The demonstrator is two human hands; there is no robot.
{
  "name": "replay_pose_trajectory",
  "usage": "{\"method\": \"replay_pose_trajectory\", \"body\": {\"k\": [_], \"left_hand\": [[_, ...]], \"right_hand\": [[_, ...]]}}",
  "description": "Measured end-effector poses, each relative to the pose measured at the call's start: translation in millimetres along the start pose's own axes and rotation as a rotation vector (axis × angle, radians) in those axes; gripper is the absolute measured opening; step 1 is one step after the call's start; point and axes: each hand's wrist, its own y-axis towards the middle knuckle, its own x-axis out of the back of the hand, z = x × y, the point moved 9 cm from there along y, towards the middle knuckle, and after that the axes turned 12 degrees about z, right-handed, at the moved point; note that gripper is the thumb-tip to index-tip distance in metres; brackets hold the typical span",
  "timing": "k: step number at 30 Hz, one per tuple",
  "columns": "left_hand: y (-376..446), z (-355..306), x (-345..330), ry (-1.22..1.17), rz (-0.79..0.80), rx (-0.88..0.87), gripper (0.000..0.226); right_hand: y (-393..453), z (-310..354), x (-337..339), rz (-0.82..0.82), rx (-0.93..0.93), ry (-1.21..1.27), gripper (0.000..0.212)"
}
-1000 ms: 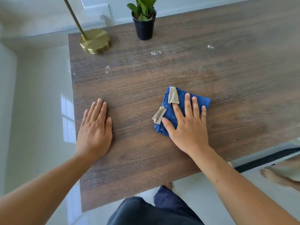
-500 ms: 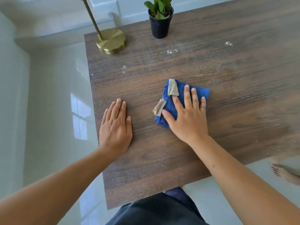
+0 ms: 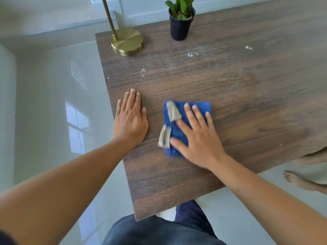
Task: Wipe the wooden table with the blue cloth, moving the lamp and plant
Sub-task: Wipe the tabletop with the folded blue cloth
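Tabletop (image 3: 247,106) wiping looks early: the right hand (image 3: 198,137) presses the blue cloth (image 3: 178,131) flat, left hand (image 3: 130,119) spread beside it; at twelve o'clock, crumbs (image 3: 192,54), lamp (image 3: 126,41) and plant (image 3: 180,20) seem untouched.

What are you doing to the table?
A person is wiping a wooden table with a folded blue cloth. The right hand presses flat on the cloth, and the left hand rests flat on the table near its left edge. At the far side stand a gold lamp and a small potted plant, not yet touched. White specks lie on the wood in front of them.
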Motion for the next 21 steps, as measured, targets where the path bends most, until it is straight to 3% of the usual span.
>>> {"method": "replay_pose_trajectory", "body": {"k": [2, 3, 6, 8, 10, 12, 15, 19, 21], "left_hand": [[-1.0, -0.3, -1.0, -0.003, -0.004, -0.009, 0.058], [-0.8, -0.3, -1.2, -0.002, -0.007, -0.011, 0.058], [0.8, -0.3, -1.2, 0.008, -0.009, -0.004, 0.059], [1.4, -1.1, -1.5, 0.01, -0.009, -0.006, 0.059], [1.9, -1.4, -1.4, 0.011, -0.007, -0.006, 0.059], [2.1, -0.8, -0.7, 0.011, -0.015, -0.001, 0.059], [1.0, -1.3, -0.9, 0.012, -0.022, -0.004, 0.058], [1.9, 0.1, -1.3, 0.018, -0.032, -0.01, 0.058], [1.7, -0.9, -0.6, 0.021, -0.033, -0.014, 0.059]], "right_hand": [[-23.7, -12.8, -4.6, 0.001, 0.129, -0.058, 0.075], [-22.4, -39.2, -1.9, -0.014, 0.085, -0.073, 0.078], [-1.4, -129.7, 13.3, -0.014, -0.32, 0.026, 0.085], [10.6, -124.4, 16.4, -0.023, -0.443, 0.071, 0.086], [10.6, -64.7, 12.8, -0.043, -0.314, 0.033, 0.082], [-13.3, -4.5, -1.6, -0.03, -0.056, -0.008, 0.076], [-43.8, -18.8, -8.6, 0.007, 0.132, -0.045, 0.076], [7.8, -135.4, 19.3, -0.022, -0.307, 0.038, 0.088], [38.9, -126.0, 23.8, -0.017, -0.425, 0.072, 0.087]]}}
